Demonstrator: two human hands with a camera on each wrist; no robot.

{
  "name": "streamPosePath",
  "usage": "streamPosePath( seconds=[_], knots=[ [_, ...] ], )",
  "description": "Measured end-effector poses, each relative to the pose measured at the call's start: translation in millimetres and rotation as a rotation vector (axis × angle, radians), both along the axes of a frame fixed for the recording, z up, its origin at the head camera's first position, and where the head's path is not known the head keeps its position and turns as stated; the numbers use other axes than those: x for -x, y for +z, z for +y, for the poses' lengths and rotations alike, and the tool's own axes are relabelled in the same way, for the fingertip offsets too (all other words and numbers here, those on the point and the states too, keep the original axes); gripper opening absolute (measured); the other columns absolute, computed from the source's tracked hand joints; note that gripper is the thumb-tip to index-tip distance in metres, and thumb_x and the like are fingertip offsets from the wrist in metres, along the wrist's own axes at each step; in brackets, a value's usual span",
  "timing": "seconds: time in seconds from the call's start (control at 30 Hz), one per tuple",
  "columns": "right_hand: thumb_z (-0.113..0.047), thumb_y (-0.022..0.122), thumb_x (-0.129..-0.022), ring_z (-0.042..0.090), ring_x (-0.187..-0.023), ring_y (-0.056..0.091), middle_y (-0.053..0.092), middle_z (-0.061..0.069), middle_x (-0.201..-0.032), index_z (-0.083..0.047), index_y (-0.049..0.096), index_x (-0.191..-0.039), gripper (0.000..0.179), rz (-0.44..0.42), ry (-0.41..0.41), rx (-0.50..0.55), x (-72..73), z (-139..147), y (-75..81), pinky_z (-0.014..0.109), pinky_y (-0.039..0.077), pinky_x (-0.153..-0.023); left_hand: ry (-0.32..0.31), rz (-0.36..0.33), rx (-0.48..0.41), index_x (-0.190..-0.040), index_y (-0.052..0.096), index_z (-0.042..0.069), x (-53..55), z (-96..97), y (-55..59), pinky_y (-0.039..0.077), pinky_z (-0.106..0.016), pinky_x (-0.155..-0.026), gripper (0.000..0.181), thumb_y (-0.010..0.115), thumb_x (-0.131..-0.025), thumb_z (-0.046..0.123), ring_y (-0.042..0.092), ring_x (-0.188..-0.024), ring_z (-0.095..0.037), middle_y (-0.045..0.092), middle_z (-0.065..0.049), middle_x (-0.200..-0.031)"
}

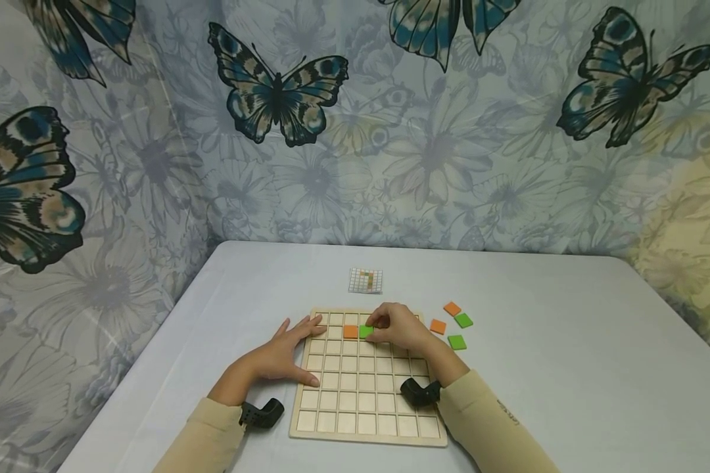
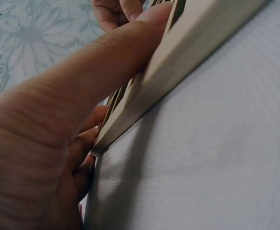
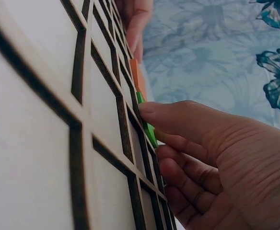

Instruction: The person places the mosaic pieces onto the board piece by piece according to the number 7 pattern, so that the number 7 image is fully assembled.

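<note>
A wooden grid board (image 1: 367, 439) lies flat on the table. My right hand (image 1: 399, 326) pinches a green square tile (image 1: 365, 332) between thumb and fingers in the grid's second row. Just left of it, an orange square tile (image 1: 350, 332) sits on the board. The right wrist view shows the thumb on the edge of the green tile (image 3: 151, 135); whether it is fully seated in its cell I cannot tell. Spread over the board's left edge is my left hand (image 1: 275, 355), its straight thumb touching the frame in the left wrist view.
Right of the board lie loose tiles: two orange (image 1: 452, 309) and two green (image 1: 457, 342). Behind the board is a small card (image 1: 365, 280) printed with a coloured grid pattern. The white-covered table (image 1: 568, 368) meets a butterfly-print cloth (image 1: 438, 151) at the back.
</note>
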State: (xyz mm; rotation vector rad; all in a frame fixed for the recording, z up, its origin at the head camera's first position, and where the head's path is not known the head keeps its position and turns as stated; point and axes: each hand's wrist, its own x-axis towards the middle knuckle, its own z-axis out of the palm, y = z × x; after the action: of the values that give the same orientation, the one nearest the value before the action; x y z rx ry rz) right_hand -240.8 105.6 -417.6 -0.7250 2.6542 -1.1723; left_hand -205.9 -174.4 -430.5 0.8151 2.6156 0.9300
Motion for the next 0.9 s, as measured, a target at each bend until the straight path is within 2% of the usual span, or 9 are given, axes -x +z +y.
streamPosePath(
  seconds=[0.3, 0.43, 0.63, 0.9],
  knots=[
    [-0.015, 0.076, -0.077, 0.012, -0.081, 0.057, 0.064, 0.005, -0.094, -0.007, 0.069, -0.093, 0.019, 0.009, 0.000, 0.002, -0.1, 0.1, 0.1, 0.023, 0.050, -0.071, 0.005, 0.004, 0.001, -0.141, 0.039, 0.018, -1.0, 0.7, 0.7, -0.009, -0.052, -0.117, 0.095, 0.083, -0.062, 0.047, 0.009, -0.146, -0.026, 0.019, -0.003, -0.156],
    [-0.016, 0.075, -0.078, 0.012, -0.083, 0.057, 0.064, 0.005, -0.096, -0.007, 0.069, -0.095, 0.021, -0.019, 0.008, 0.007, 0.7, 1.0, 1.5, 0.024, 0.051, -0.073, 0.005, 0.007, -0.002, -0.142, 0.039, 0.018, -0.1, 0.9, -0.1, -0.009, -0.052, -0.117, 0.095, 0.083, -0.062, 0.047, 0.009, -0.146, -0.026, 0.019, -0.003, -0.156],
    [-0.017, 0.076, -0.078, 0.018, -0.089, 0.060, 0.064, 0.010, -0.101, -0.002, 0.068, -0.100, 0.028, -0.051, 0.052, 0.004, 2.9, 3.7, 5.9, 0.027, 0.053, -0.078, 0.001, 0.003, 0.005, -0.142, 0.038, 0.017, 0.3, 1.5, -0.1, -0.008, -0.051, -0.117, 0.095, 0.082, -0.063, 0.046, 0.009, -0.146, -0.026, 0.019, -0.004, -0.156],
    [-0.017, 0.074, -0.079, 0.025, -0.096, 0.061, 0.065, 0.012, -0.105, 0.001, 0.066, -0.106, 0.033, -0.059, 0.066, -0.005, -0.7, 8.6, 14.0, 0.031, 0.054, -0.082, -0.006, 0.008, -0.007, -0.141, 0.039, 0.014, -0.1, 1.3, 0.6, -0.007, -0.054, -0.116, 0.095, 0.082, -0.064, 0.045, 0.010, -0.145, -0.029, 0.020, -0.007, -0.156]
  ],
)
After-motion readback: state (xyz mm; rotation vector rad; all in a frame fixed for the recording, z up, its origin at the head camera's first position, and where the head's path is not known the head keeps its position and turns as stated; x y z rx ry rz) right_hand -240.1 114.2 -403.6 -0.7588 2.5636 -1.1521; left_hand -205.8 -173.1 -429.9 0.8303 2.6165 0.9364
